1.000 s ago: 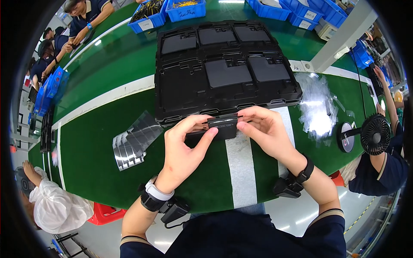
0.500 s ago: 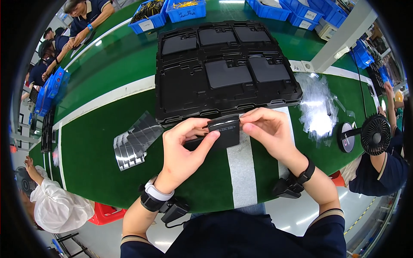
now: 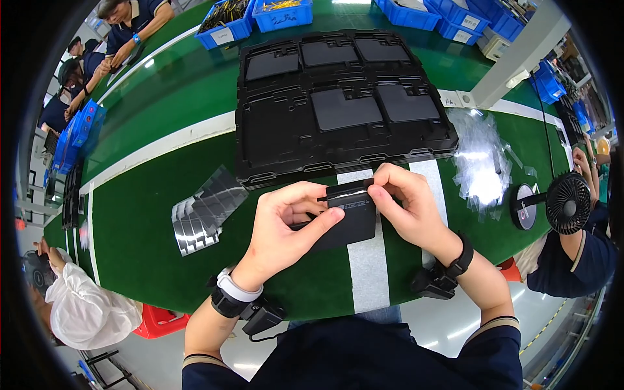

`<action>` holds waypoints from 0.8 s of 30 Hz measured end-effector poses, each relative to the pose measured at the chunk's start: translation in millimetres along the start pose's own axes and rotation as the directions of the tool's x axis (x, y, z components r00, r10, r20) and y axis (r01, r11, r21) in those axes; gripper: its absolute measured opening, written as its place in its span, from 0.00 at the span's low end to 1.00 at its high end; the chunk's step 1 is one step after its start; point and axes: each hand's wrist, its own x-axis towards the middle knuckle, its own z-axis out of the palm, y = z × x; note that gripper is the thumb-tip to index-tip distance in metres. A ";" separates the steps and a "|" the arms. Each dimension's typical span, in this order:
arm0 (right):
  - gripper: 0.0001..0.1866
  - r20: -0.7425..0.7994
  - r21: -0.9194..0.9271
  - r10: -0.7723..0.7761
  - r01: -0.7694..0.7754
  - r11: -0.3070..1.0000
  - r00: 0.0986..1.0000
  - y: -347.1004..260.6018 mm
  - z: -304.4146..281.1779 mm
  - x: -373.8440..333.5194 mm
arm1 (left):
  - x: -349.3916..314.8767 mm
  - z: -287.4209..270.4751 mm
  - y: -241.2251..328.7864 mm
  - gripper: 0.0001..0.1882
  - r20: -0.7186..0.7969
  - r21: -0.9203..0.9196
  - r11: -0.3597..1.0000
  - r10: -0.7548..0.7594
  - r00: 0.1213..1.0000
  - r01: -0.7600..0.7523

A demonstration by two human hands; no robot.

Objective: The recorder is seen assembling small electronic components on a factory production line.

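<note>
A flat black rectangular piece with small pale print is held between my two hands, just off the near edge of the black moulded tray. My left hand grips its left side, thumb across the printed face and fingers behind. At the upper right corner, my right hand is closed with thumb and fingertips on the dark strip along the top edge. A shiny line runs under that strip. Whether the strip is loose or attached, I cannot tell. Several similar flat dark pieces lie in the tray's pockets.
Clear film with silvery patches lies left of my hands. To the right are a heap of clear plastic film and a small black fan. Blue bins line the far side, near a grey post. Other people sit around.
Both hands have moved slightly right and nearer to me with the black piece. Its printed face now shows more fully, tilted upward. My right fingers have shifted along its top edge.
</note>
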 end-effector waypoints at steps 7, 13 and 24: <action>0.15 0.289 0.049 0.101 -0.120 0.992 0.952 0.6 2.1 -1.5 | 2.3 -0.6 2.1 0.12 -0.002 -0.007 0.999 0.037 0.999 -0.037; 0.11 0.201 0.139 0.129 -0.159 0.977 0.971 2.1 5.9 -2.5 | 0.0 -1.6 4.6 0.10 -0.016 -0.144 0.989 0.041 0.999 -0.043; 0.11 0.107 -0.355 -0.113 0.144 0.924 0.988 -8.5 10.3 -6.1 | 2.3 2.6 -4.1 0.04 -0.095 0.226 0.893 0.419 0.903 -0.390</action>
